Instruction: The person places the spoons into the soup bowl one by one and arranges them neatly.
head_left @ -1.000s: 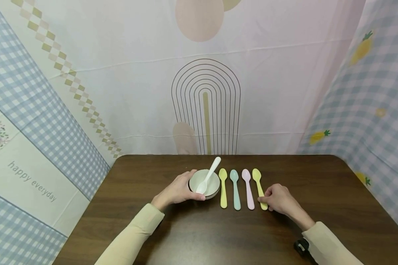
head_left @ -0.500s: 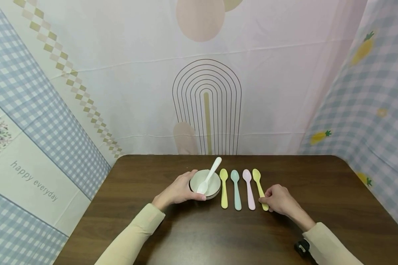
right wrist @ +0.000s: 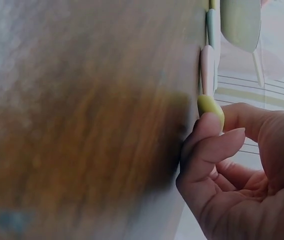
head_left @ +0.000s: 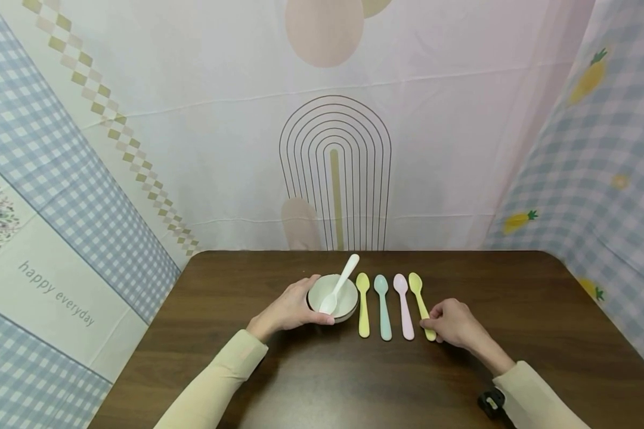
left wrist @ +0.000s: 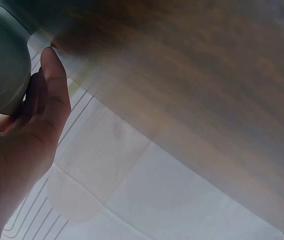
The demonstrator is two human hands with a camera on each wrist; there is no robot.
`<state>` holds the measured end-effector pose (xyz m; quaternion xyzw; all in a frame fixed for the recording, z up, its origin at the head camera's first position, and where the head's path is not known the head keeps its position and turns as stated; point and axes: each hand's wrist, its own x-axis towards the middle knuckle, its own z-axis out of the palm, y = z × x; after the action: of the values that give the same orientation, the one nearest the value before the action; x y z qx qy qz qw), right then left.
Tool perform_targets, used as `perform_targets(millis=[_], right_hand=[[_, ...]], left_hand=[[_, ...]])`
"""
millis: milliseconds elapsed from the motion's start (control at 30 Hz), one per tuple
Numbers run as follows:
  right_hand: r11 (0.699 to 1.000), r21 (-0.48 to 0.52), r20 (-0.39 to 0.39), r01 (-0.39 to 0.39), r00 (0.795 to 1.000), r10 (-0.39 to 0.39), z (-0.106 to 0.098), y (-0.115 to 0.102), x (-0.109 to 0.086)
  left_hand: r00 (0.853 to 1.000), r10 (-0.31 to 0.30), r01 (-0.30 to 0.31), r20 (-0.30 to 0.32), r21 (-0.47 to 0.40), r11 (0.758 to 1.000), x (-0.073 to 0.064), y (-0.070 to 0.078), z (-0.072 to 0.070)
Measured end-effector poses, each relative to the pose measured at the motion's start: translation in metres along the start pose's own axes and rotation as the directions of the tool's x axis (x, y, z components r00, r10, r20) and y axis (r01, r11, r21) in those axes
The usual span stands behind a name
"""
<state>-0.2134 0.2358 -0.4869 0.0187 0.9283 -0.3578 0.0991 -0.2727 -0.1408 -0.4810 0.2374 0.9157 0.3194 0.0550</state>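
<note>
My left hand (head_left: 294,307) grips the side of a small white bowl (head_left: 315,292), its thumb along the near rim; the left wrist view shows the bowl's outside (left wrist: 4,65) with a printed figure. A white spoon (head_left: 345,273) leans in the bowl, handle over the far rim. My right hand (head_left: 451,322) pinches the handle of the rightmost yellow spoon (head_left: 418,298), which lies on the table. In the right wrist view thumb and fingers meet at that yellow handle end (right wrist: 211,106). Left of it lie a pink spoon (head_left: 404,307), a blue-green spoon (head_left: 383,307) and another yellow spoon (head_left: 363,307).
The spoons form a row right of the bowl, handles toward me, on a dark wooden table (head_left: 322,381). Behind the table's far edge hangs a patterned white cloth (head_left: 440,167). Checked cloths hang at the left (head_left: 48,137) and right (head_left: 579,196).
Almost nothing differs. The whole scene sits a few pixels further right in the head view; both hands keep their hold on the bowl and the yellow spoon.
</note>
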Motion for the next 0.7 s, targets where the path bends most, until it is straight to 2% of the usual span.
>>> perform_targets(millis=[333,700], right_hand=[[0.998,0.058,-0.016,0.014,1.000,-0.013,-0.001,-0.003,-0.004],[0.993,0.107,-0.015,0.047,0.999,-0.046,-0.005,-0.010,-0.009]], left_hand=[[1.000,-0.027,0.027,0.008,-0.003,1.000,0.000,-0.001,0.000],[1.000,-0.025,0.025,0.010,-0.012,1.000,-0.001,-0.001,-0.001]])
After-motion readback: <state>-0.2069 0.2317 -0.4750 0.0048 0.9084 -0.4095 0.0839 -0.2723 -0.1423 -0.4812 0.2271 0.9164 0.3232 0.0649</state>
